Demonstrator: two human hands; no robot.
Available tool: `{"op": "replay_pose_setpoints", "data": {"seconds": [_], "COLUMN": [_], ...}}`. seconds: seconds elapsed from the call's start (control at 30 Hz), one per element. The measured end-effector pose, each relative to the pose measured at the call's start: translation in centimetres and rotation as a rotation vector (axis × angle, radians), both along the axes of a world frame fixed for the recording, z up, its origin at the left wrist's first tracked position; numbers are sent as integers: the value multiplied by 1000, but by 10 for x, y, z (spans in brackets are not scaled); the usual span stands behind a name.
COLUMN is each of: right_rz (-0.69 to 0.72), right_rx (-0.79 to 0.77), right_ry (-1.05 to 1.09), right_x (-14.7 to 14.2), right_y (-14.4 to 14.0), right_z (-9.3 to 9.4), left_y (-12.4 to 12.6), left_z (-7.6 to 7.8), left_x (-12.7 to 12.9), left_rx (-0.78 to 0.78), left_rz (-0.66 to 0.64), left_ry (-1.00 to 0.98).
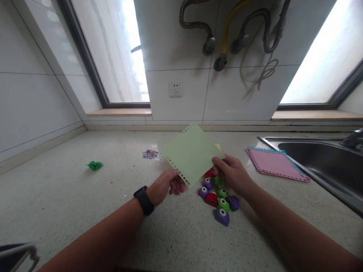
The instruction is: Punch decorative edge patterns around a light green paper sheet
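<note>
A pale green sheet of paper (193, 153) is held up above the counter, turned cornerwise, with rows of small punched shapes along two opposite edges. My left hand (167, 183) pinches its lower left edge beside the punched holes. On the right corner, my right hand (231, 172) grips the sheet, thumb on top. Beneath and near my right hand lie several craft punches in purple, green and red, among them a purple punch (222, 217) at the front and a red punch (211, 199). The sheet hides part of the counter behind it.
A stack of coloured paper with a punched pink sheet (278, 162) on top lies beside the steel sink (269, 141). Small confetti pieces (150, 154) form a pile at the back. Crumpled green paper (95, 165) rests on the left of the speckled counter (70, 204).
</note>
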State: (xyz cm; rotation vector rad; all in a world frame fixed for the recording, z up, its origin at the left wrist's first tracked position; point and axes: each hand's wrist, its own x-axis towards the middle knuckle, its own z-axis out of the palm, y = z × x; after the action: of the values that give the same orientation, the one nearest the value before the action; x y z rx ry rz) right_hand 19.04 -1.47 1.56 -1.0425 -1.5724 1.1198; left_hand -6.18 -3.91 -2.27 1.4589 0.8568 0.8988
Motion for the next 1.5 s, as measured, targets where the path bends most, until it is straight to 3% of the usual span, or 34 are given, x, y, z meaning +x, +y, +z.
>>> {"op": "replay_pose_setpoints", "data": {"seconds": [0.43, 0.53, 0.67, 0.77, 0.9, 0.97, 1.27, 1.5], "right_rz": [55, -13, -106, -24, 262, 330, 333, 455], "right_rx": [9, 106, 295, 393, 524, 551, 581, 627], "right_ry": [-13, -62, -338, -564, -793, -838, -857, -918], "right_x": [2, 18, 39, 41, 28, 22, 28, 9], "right_y": [0, 8, 16, 16, 8, 3, 1, -11], "right_z": [4, 9, 13, 14, 15, 16, 25, 21], "left_y": [-8, -8, -6, -5, -4, -3, 3, 3], "left_z": [10, 10, 7, 6, 7, 8, -1, 1], "left_x": [2, 1, 1, 3, 4, 4, -2, -1], "left_rx": [107, 112, 58, 9, -22, -33, -48, -71], "left_rz": [58, 87, 126, 146, 177, 190, 230, 267], "left_ry": [255, 307, 292, 212, 147, 142, 8, -53]}}
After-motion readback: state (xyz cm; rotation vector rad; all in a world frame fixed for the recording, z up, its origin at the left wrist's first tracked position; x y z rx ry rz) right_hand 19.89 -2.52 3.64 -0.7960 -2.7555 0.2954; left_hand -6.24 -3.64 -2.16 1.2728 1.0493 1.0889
